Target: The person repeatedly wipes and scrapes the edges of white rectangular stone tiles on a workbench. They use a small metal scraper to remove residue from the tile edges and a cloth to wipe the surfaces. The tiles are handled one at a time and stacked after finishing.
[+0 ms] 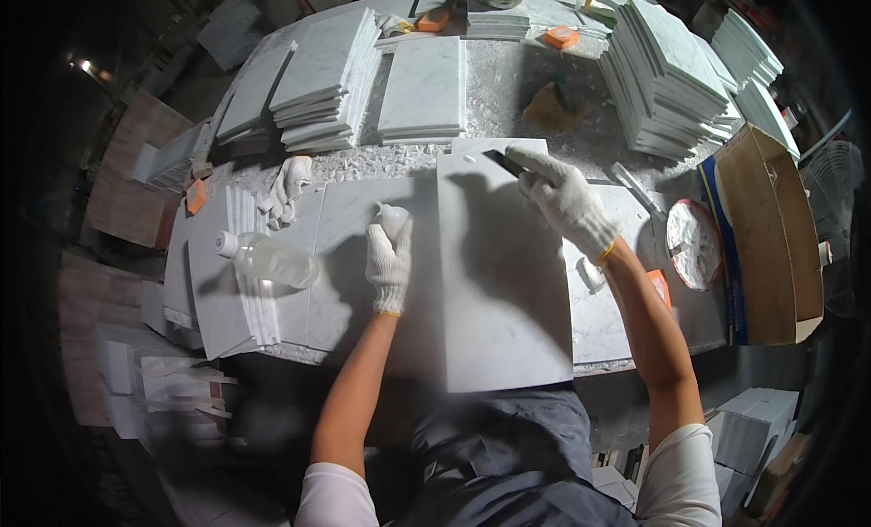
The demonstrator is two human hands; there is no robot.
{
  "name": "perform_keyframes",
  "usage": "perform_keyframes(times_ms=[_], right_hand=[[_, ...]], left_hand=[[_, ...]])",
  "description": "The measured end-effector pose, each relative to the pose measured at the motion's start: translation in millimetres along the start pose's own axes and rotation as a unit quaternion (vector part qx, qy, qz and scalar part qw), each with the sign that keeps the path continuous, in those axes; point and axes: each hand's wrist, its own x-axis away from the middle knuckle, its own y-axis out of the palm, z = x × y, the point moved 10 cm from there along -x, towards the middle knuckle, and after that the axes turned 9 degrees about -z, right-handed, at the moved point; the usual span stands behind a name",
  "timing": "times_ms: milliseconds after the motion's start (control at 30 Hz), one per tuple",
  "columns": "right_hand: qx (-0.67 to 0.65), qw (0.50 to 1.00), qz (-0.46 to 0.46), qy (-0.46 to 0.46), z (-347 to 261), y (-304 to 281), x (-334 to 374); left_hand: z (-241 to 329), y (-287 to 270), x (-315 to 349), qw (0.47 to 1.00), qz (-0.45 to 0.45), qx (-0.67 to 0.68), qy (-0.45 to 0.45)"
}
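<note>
A white marble tile with grey veins lies before me, its near edge at my lap. My gloved left hand is closed around a small translucent squeeze bottle, left of the tile. Over the tile's far right part, my gloved right hand grips a dark, flat-bladed scraper; its handle is mostly hidden by the fingers. A small pale spot shows on the tile near the blade. To the left, a clear plastic bottle with a white cap lies on its side, holding liquid.
At right stand a round dish of white paste, a white-handled tool and a cardboard box. Tile stacks rise at the back. A loose glove and orange blocks lie about the dusty bench.
</note>
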Motion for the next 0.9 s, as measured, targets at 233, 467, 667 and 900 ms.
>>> perform_keyframes(times_ms=[233,467,667,900], right_hand=[[0.196,0.980,-0.008,-0.035,-22.2,7.3,-8.7],[0.267,0.962,-0.002,-0.047,-22.5,9.9,-20.3],[0.296,0.954,0.001,-0.050,-20.6,12.9,-30.4],[0.262,0.963,0.006,-0.068,-18.3,12.8,-40.5]], left_hand=[[-14.6,6.2,2.5,0.998,-0.004,-0.057,-0.028],[-9.8,4.4,4.3,0.998,0.000,-0.061,-0.022],[-5.0,2.8,3.6,0.999,0.002,-0.043,-0.003],[-7.0,3.9,2.0,0.999,-0.007,-0.040,-0.016]])
